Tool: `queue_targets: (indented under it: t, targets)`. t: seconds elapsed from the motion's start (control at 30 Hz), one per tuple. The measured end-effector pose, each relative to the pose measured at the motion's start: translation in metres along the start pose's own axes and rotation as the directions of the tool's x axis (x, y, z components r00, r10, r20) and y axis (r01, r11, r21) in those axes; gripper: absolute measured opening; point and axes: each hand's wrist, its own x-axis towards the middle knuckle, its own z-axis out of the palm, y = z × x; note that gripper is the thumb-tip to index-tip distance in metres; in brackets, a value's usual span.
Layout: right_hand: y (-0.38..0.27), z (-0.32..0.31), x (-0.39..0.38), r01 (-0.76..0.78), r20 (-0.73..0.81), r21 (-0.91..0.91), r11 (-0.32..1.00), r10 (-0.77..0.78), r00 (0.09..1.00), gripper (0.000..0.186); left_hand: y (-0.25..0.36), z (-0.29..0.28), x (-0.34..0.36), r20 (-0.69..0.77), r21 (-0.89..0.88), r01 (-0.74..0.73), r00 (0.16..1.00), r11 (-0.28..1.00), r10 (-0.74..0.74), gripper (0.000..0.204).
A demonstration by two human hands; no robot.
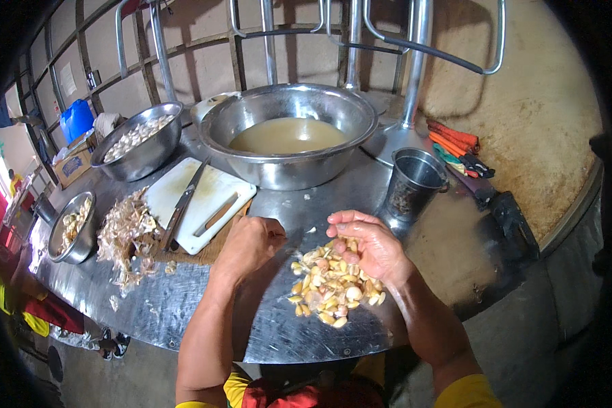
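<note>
A loose pile of garlic cloves (330, 282), yellowish and brown with some skins on, lies on the metal table in front of me. Over its far right side is my right hand (372, 246), palm turned inward, fingers curved and apart; cloves show just below the fingertips. My left hand (251, 243) hovers left of the pile near the white cutting board (177, 180), its fingers curled together. Whatever those fingers may hold is hidden. A knife (183, 204) rests across the board. Papery garlic skins (128, 234) are heaped left of it.
A large steel basin (285, 166) of cloudy liquid stands behind. At left are a steel bowl of white cloves (143, 136) and a smaller bowl of scraps (75, 228). A metal cup (415, 183) and carrots (452, 139) are at right. Stool legs rise at the back.
</note>
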Motion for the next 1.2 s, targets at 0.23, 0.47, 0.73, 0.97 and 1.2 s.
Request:
queue_targets:
  t: [0.23, 0.47, 0.73, 0.97, 1.2]
  targets:
    - [0.007, 0.003, 0.004, -0.006, 0.030, -0.158, 0.987, 0.011, 0.999, 0.016, -0.010, 0.015, -0.005, 0.210, -0.123, -0.190, 0.954, 0.974, 0.213, 0.021]
    - [0.010, 0.012, 0.002, -0.030, 0.016, -0.384, 0.923, 0.039, 0.999, 0.021, -0.009, 0.014, -0.002, 0.364, -0.072, -0.140, 0.918, 0.988, 0.157, 0.022]
    - [0.007, 0.019, 0.000, -0.029, -0.009, -0.408, 0.913, 0.028, 1.000, 0.022, 0.009, 0.019, -0.007, 0.401, -0.103, -0.173, 0.894, 0.979, 0.200, 0.023]
    - [0.012, 0.019, 0.000, -0.007, 0.009, -0.464, 0.886, 0.013, 1.000, 0.020, -0.004, 0.012, -0.005, 0.237, -0.175, -0.097, 0.962, 0.980, 0.137, 0.018]
    - [0.015, 0.020, 0.000, -0.107, 0.104, -0.112, 0.988, 0.119, 0.987, 0.026, 0.026, 0.021, -0.010, -0.024, -0.664, -0.189, 0.972, 0.724, 0.232, 0.016]
